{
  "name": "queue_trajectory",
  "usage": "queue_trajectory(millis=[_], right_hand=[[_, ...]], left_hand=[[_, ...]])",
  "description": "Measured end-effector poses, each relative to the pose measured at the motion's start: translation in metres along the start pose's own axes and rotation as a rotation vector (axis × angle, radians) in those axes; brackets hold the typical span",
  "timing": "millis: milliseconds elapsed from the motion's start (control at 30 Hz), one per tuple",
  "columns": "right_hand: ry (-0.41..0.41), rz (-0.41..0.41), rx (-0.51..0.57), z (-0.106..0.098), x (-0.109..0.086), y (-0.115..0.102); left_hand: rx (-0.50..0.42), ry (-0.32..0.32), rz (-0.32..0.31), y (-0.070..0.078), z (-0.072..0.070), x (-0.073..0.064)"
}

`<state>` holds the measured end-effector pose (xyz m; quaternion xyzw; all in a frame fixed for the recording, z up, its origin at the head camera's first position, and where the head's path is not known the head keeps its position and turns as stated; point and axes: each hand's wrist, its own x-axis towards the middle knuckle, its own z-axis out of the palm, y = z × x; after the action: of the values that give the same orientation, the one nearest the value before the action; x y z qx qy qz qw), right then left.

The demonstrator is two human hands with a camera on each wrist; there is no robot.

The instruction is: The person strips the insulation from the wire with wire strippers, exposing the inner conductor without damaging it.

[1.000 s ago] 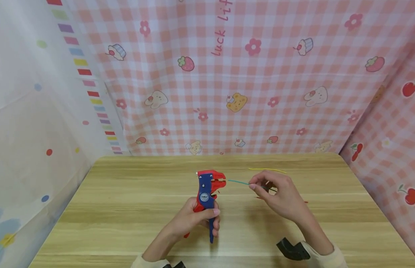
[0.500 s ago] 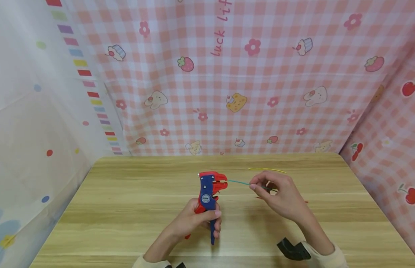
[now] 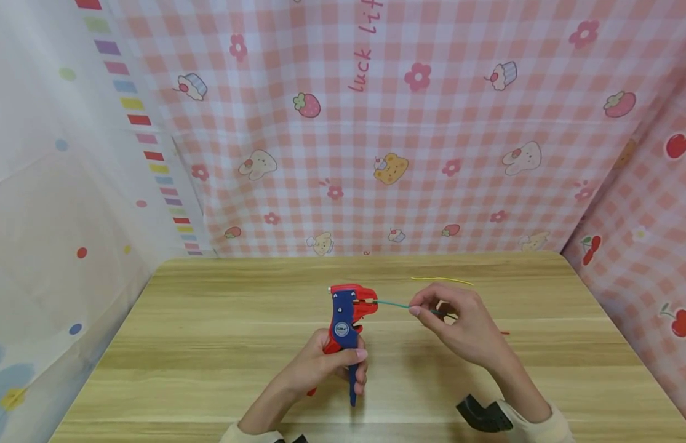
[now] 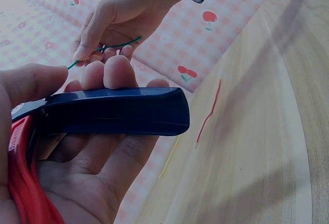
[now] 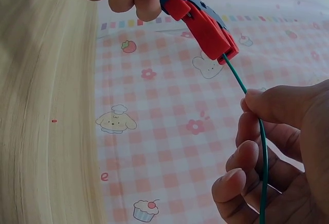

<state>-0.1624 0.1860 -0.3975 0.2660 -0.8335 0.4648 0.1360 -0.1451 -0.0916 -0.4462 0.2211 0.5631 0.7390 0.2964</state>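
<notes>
My left hand (image 3: 326, 360) grips the handles of a red and blue wire stripper (image 3: 343, 317), its head pointing right above the table. Thumb and fingers wrap round the blue handle (image 4: 118, 112) in the left wrist view. My right hand (image 3: 459, 320) pinches a green wire (image 3: 392, 303) between thumb and index finger. In the right wrist view the wire (image 5: 263, 157) runs from the red jaws of the stripper (image 5: 211, 36), past the pinch and down across the palm. Its far end sits between those jaws, hidden from sight.
On the wooden table (image 3: 210, 344) a yellow wire (image 3: 442, 280) lies behind my right hand. A red wire (image 4: 209, 113) shows on the table in the left wrist view. One tiny red piece (image 5: 54, 121) lies on the wood. Patterned cloth (image 3: 343, 123) hangs behind the table.
The stripper has shifted slightly right and down. My right hand has edged left, and the green wire's tip has gone from just outside the jaws to between them.
</notes>
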Motion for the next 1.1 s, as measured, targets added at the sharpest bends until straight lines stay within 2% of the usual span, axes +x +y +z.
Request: queue_trajectory(millis=[367, 1100], right_hand=[[-0.006, 0.015, 0.002, 0.0017, -0.0002, -0.0007], [-0.026, 0.013, 0.025, 0.0014, -0.0005, -0.0041]], left_hand=[[-0.003, -0.004, -0.026, -0.0001, 0.0019, 0.0003], [-0.015, -0.027, -0.015, -0.0005, 0.0050, 0.0011]])
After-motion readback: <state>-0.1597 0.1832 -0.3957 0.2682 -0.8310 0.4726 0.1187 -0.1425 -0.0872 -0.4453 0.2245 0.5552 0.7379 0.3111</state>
